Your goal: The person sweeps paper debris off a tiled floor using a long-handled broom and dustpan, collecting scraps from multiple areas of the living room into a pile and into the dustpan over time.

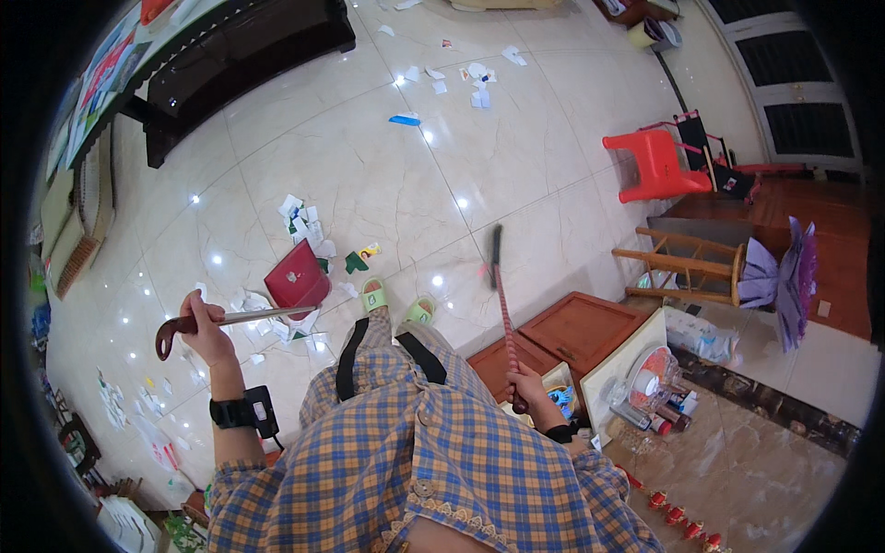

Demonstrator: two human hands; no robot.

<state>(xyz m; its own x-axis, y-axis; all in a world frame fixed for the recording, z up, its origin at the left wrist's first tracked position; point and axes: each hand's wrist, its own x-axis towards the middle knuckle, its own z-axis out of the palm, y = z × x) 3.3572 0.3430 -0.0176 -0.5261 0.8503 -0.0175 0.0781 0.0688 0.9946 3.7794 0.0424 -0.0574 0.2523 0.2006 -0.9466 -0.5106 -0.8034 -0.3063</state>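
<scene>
My left hand [205, 330] grips the long metal handle of a red dustpan [297, 276], whose pan rests on the floor among paper scraps [304, 224]. My right hand [525, 385] holds the red-patterned stick of a broom [501, 295]; its dark head [495, 249] touches the pale tiled floor ahead of my feet in green slippers [396, 302]. A black device [251, 410] is strapped to my left wrist.
More paper scraps [466, 76] lie farther off on the tiles. A red plastic chair [656, 166] and a wooden stool on its side [687, 265] stand right. A dark wooden bench [244, 55] is at upper left, a low wooden cabinet [576, 332] by my right hand.
</scene>
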